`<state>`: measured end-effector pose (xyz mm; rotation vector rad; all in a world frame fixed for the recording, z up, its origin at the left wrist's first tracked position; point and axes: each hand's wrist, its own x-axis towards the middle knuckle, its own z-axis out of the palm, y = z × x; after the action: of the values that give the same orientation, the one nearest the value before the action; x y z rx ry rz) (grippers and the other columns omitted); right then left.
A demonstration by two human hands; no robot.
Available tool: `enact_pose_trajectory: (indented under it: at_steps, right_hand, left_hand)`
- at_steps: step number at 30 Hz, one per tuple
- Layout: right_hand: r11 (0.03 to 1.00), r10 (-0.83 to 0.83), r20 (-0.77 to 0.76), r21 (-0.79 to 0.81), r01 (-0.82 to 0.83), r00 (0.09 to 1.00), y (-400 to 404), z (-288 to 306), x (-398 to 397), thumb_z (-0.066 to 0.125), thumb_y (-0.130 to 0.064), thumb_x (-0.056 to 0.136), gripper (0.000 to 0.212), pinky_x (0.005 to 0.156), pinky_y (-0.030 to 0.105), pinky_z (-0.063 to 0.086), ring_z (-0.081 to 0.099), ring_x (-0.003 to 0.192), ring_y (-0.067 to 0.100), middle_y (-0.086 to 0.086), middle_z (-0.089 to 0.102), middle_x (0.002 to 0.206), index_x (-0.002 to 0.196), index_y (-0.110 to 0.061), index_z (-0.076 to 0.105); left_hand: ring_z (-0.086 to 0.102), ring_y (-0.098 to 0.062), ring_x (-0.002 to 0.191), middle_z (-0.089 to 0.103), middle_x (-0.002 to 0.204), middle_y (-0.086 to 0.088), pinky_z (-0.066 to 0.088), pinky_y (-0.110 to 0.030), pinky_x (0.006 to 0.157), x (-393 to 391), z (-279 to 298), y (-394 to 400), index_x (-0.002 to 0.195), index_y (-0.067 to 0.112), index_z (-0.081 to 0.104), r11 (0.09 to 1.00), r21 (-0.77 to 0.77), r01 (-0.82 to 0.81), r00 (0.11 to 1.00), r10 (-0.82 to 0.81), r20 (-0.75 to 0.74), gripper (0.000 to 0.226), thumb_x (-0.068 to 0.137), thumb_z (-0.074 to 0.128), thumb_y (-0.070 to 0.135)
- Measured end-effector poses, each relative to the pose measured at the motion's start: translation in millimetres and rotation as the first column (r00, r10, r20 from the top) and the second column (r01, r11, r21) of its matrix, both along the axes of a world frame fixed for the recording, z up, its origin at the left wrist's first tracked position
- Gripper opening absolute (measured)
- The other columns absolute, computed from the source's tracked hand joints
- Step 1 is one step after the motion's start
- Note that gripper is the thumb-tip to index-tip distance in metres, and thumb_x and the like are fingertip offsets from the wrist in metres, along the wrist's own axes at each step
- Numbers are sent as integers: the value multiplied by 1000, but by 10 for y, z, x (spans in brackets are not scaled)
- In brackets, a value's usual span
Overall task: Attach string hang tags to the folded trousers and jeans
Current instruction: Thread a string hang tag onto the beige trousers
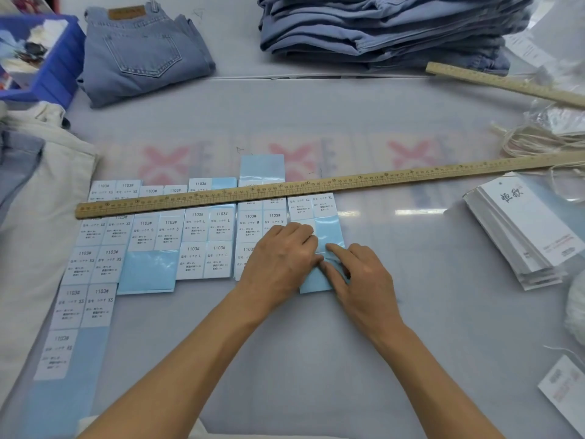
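Left hand (280,253) lies palm down on the pale blue sticker backing sheet marked XL (319,248), fingers curled, tips bunched at the right-hand edge of the knuckles where they meet the right hand; whether a label is pinched there cannot be told. Right hand (361,280) sits just beside it, touching, index finger straight and pressed flat onto the bare blue backing, the other fingers loosely bent under.

Left of the left hand: rows of white printed size stickers on blue backing strips (152,245), marked XS, S, L, M, each headed 1103#. Just beyond both hands a long wooden measuring stick (285,188) lies across the tops of these sheets, running well out to the right.

Right of the right hand, apart from it: a fanned stack of white card hang tags (525,229) with printed characters. Beyond those, a loose bundle of cream string loops (531,141). A second wooden ruler (506,85) lies further off, tilted.

Far beyond the hands: a tall pile of folded blue trousers (389,26) to the right, one folded light-wash pair of jeans with a brown waist patch (142,52) to the left. A blue plastic bin (47,58) stands beside the jeans. Cream fabric (34,191) lies far left of the left hand.

All rests on a pale grey table surface (316,359)
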<state>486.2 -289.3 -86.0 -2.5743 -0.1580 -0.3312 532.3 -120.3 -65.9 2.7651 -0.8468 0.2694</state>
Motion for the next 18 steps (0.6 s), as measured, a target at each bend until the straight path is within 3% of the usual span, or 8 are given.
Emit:
enact_pose_trajectory:
  at_steps: [3,7,11,13,18]
  right_hand:
    - [1000,-9,-23,-11,9,1000,1,-7,10,80,-22,86,40,63,39,52,60,80,28,7,62,85,121,-5,70]
    - [999,-43,-39,-17,43,998,19,0,49,80,-24,86,36,61,35,51,62,82,28,5,63,86,118,-8,72]
    - [997,-69,-81,16,70,994,45,26,74,77,-25,89,32,65,33,48,58,85,23,2,60,88,117,-10,72]
    - [995,-69,-107,63,76,992,49,50,95,75,-21,90,28,68,34,49,55,84,20,-2,55,86,117,-12,72]
    - [987,-79,-138,128,97,987,65,140,193,72,-15,92,19,71,35,49,52,81,17,-5,50,84,111,-12,74]
  left_hand:
    - [66,-31,92,71,97,-7,50,-43,82,25,-17,18,90,6,73,990,-124,-71,992,57,-115,23,83,82,26]
    - [67,-31,90,72,98,-8,47,-43,82,32,-35,6,93,5,76,962,-240,-127,979,83,-185,22,79,85,20]
    - [65,-26,99,72,105,-1,44,-39,88,60,-23,27,98,10,78,937,-301,-178,960,98,-261,19,85,81,23]
    - [65,-24,98,72,105,0,47,-43,88,93,-14,48,97,10,79,921,-345,-178,954,76,-289,12,90,75,20]
    - [64,-24,105,71,110,1,44,-43,91,104,-18,99,103,11,76,943,-301,-139,965,61,-253,15,92,73,21]
